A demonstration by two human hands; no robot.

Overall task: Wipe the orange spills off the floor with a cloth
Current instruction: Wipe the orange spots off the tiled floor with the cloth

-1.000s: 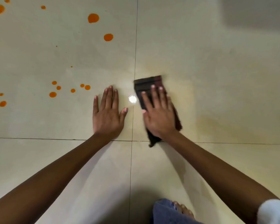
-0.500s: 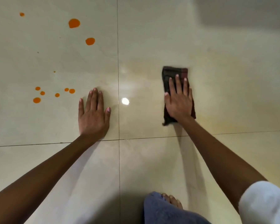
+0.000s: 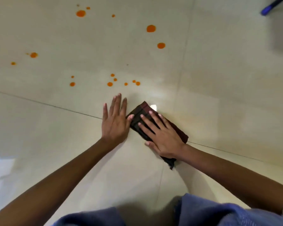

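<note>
Orange spills lie ahead; the cloth under the right hand, fingers flat, may merely smear them toward the outspread left hand.

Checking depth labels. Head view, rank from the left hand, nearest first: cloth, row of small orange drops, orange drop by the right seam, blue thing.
1. cloth, right of the left hand, at its thumb.
2. row of small orange drops, just beyond the fingertips.
3. orange drop by the right seam, farther ahead.
4. blue thing, far top-right corner.
</note>
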